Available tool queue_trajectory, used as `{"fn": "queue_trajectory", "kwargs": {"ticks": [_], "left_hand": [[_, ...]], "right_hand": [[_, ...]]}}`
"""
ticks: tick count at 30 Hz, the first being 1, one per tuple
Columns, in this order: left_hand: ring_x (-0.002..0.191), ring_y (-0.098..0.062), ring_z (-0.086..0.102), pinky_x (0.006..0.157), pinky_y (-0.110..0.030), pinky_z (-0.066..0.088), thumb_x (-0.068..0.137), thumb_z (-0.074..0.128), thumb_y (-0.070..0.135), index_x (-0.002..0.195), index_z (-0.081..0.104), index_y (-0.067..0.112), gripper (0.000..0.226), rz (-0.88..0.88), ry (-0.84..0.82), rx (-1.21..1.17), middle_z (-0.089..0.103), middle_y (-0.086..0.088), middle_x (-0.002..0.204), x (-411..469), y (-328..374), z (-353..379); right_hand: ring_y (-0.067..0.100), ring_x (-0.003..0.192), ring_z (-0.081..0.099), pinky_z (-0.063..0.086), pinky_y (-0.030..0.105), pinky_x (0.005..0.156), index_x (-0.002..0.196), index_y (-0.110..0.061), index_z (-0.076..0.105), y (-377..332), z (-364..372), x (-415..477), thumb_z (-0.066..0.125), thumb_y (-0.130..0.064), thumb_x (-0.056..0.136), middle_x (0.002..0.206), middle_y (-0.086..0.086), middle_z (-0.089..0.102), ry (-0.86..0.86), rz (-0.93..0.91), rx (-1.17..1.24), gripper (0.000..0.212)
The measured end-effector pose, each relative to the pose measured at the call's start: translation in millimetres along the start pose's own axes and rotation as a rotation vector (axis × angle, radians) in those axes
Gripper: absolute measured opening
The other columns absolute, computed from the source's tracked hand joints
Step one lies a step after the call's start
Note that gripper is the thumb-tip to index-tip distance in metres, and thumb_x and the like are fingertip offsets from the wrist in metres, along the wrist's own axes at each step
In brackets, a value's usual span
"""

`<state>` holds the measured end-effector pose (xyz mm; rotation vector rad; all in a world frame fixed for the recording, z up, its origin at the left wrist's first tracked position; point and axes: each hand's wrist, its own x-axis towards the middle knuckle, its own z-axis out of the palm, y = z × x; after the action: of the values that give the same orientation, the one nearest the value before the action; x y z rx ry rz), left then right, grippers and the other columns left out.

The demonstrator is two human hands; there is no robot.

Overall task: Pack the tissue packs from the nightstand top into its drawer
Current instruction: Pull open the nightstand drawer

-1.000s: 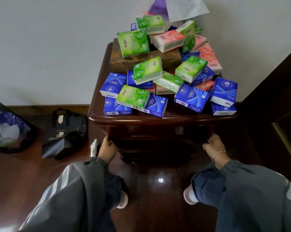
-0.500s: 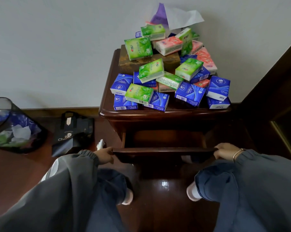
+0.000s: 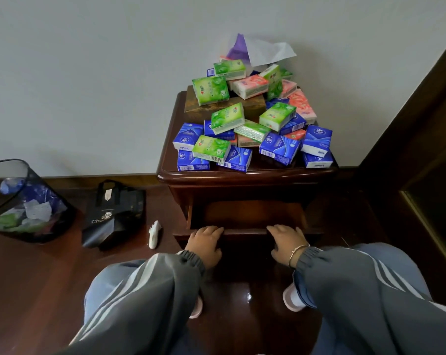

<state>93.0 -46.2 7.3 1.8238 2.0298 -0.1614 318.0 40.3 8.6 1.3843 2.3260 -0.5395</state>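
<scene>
Hands (image 3: 204, 243) (image 3: 286, 243) slid inward along the drawer front (image 3: 245, 231).

You cannot count the rear tissue packs (image 3: 245, 129) on the nightstand (image 3: 242, 179): the front ones cover them, and also most of a brown box (image 3: 253, 107). The print on the packs is too small to read. The back part of the drawer (image 3: 247, 213) is hidden under the nightstand top. The fingertips of your left grip (image 3: 205, 243) and right grip (image 3: 287, 242) are hidden over the drawer front. Left of the nightstand, a white object (image 3: 154, 233) is too small to identify, and the picture's edge cuts the waste bin (image 3: 24, 201).
</scene>
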Motion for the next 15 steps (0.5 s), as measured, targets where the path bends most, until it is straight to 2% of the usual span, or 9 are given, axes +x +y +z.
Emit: {"fn": "queue_trajectory", "kwargs": {"ticks": [3,6,8,10,15], "left_hand": [[0.131,-0.028,0.040,0.109,-0.037,0.029,0.086,0.051,0.037,0.144,0.038,0.026,0.061,-0.029,-0.009,0.003,0.043,-0.001,0.144,0.9,4.6,-5.8],[0.128,-0.026,0.044,0.106,-0.035,0.037,0.088,0.052,0.037,0.137,0.049,0.027,0.050,-0.027,-0.100,-0.096,0.048,-0.001,0.140,-3.6,1.2,-11.3],[0.125,-0.020,0.049,0.103,-0.028,0.039,0.089,0.053,0.036,0.132,0.056,0.026,0.044,-0.002,-0.158,-0.151,0.054,0.000,0.137,-12.3,-1.9,-12.3],[0.118,-0.016,0.056,0.094,-0.021,0.040,0.090,0.056,0.038,0.125,0.063,0.027,0.037,-0.002,-0.226,-0.194,0.061,0.004,0.129,-24.3,-3.4,-11.4],[0.106,-0.016,0.060,0.085,-0.020,0.041,0.089,0.057,0.043,0.110,0.070,0.026,0.031,0.003,-0.390,-0.256,0.067,0.003,0.116,-51.8,-3.1,-0.5]], "right_hand": [[0.024,0.133,0.036,0.026,0.040,0.111,0.144,-0.025,0.028,5.8,-3.7,-4.1,0.052,-0.031,0.084,0.146,0.002,0.036,0.003,-0.028,0.000,0.065],[0.024,0.126,0.046,0.039,0.032,0.101,0.140,-0.028,0.038,10.4,-10.0,-13.2,0.051,-0.031,0.085,0.142,0.003,0.043,-0.072,-0.058,0.041,0.056],[0.021,0.124,0.048,0.041,0.029,0.099,0.135,-0.030,0.045,12.5,-10.8,-21.8,0.051,-0.030,0.086,0.140,0.001,0.048,-0.135,-0.077,0.068,0.050],[0.016,0.125,0.048,0.039,0.028,0.103,0.130,-0.029,0.053,13.7,-8.9,-31.7,0.051,-0.028,0.087,0.136,-0.004,0.053,-0.209,-0.112,0.110,0.044],[0.010,0.120,0.052,0.040,0.024,0.103,0.127,-0.028,0.058,11.7,-1.5,-54.2,0.054,-0.027,0.087,0.131,-0.009,0.058,-0.396,-0.182,0.104,0.040]]}}
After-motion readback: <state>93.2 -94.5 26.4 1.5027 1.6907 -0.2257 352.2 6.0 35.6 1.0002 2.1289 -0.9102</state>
